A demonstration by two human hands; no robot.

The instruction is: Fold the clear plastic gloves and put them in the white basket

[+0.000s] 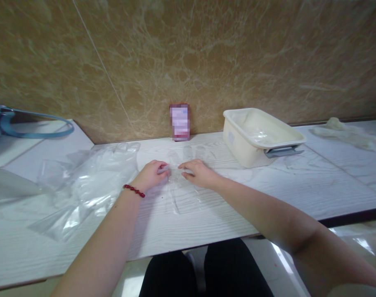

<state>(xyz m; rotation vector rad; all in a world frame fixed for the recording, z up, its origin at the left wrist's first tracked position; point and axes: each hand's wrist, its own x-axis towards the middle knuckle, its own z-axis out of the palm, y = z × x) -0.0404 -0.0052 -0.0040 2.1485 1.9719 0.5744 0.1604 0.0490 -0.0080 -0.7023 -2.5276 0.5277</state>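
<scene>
A thin clear plastic glove lies on the white wood-grain table, with faint finger shapes toward the wall and its wider end toward me. My left hand, a red bead bracelet at its wrist, is closed with the film's left edge between thumb and fingers. From the other side my right hand has its thumb and curled forefinger on the same film, a short gap from the left fingertips. To the left of my left hand spreads a crumpled heap of clear plastic.
Against the brown marbled wall leans a phone with a blurred screen. A cream plastic tub with a grey latch stands at the right, holding some clear film. Beyond it lies a crumpled translucent piece. A blue strap-like loop sits far left.
</scene>
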